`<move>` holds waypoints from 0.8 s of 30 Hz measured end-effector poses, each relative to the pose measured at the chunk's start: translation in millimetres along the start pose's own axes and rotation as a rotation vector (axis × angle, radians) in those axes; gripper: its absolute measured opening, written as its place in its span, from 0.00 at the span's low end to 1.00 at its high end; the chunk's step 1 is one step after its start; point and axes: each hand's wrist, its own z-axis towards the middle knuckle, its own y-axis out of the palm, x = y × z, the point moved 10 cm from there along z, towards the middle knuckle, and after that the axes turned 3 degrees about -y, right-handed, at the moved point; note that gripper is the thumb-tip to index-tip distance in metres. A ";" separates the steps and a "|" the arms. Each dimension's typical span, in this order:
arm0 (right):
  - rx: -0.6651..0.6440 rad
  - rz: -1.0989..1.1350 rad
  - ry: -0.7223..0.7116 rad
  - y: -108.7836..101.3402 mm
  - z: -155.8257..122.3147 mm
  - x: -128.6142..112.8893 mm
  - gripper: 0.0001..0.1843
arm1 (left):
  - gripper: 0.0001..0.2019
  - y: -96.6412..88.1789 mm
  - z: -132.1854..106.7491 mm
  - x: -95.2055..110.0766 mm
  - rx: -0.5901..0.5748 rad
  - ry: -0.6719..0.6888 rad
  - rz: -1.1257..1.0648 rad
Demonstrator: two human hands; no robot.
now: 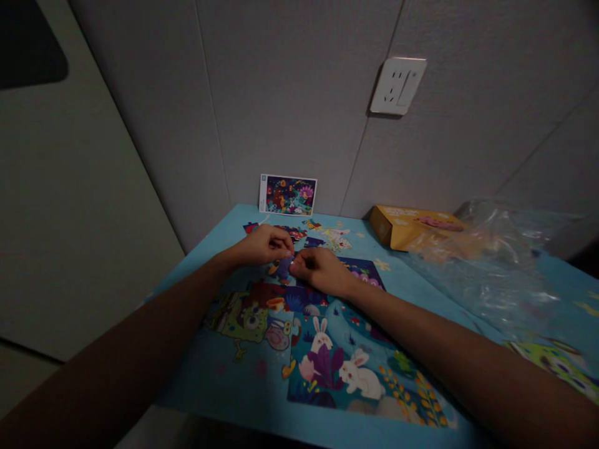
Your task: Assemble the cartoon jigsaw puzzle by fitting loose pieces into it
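My left hand (266, 244) and my right hand (321, 269) meet over the middle of the table. Between their fingertips is a purple-blue jigsaw puzzle piece (283, 268), pinched by both hands; part of it is hidden by the fingers. Below and to the right lies a partly joined jigsaw puzzle (337, 330) with white rabbits, purple leaves and a teal stream. My right forearm crosses above it and hides some of it. Several loose puzzle pieces (314, 242) lie just beyond my hands.
A reference picture card (290, 196) leans on the wall at the back. To the right are a yellow box (397, 227) and a crumpled clear plastic bag (491, 268). The blue table (210, 380) has a printed cartoon pattern. A wall socket (397, 86) sits above.
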 end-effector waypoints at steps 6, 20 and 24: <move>0.010 -0.035 -0.017 -2.3 -0.2 5.1 0.13 | 0.10 4.1 0.3 -10.4 -0.040 -0.029 -0.040; 0.012 -0.026 0.005 -0.8 3.3 10.1 0.10 | 0.10 -4.4 -1.8 7.4 -0.014 0.243 0.160; 0.015 0.072 0.016 0.1 4.5 16.0 0.11 | 0.10 -4.0 -1.9 8.4 -0.005 0.229 0.126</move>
